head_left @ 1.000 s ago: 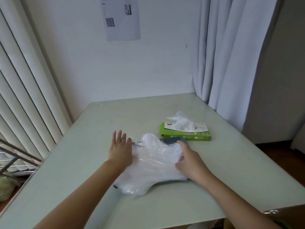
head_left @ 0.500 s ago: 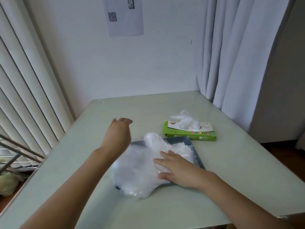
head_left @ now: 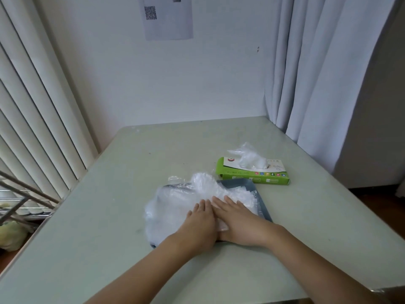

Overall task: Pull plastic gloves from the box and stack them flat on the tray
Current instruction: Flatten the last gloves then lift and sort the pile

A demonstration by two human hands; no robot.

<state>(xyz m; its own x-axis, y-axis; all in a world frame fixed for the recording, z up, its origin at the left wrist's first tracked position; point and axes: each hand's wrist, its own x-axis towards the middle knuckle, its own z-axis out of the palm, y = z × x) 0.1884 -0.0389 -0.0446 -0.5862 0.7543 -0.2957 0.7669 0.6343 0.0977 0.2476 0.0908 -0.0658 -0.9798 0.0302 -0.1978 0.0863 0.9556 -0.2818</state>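
"On the tray, what have you got?"

"The stack of gloves — both palms flat on it, left hand touching right hand, fingers straight, gripping nothing. It spills over the tray's left edge."

"How will they handle?"

"Feather-light, I'd guess, limp and slick. Film like that slides and puffs up, so I'd press, not pinch. The next glove stands out of the green box just behind the tray — I'd take its loose tuft."

"And around you?"

"Smooth pale-green table, blinds to my left, a curtain to my right, a sheet of paper on the white wall."
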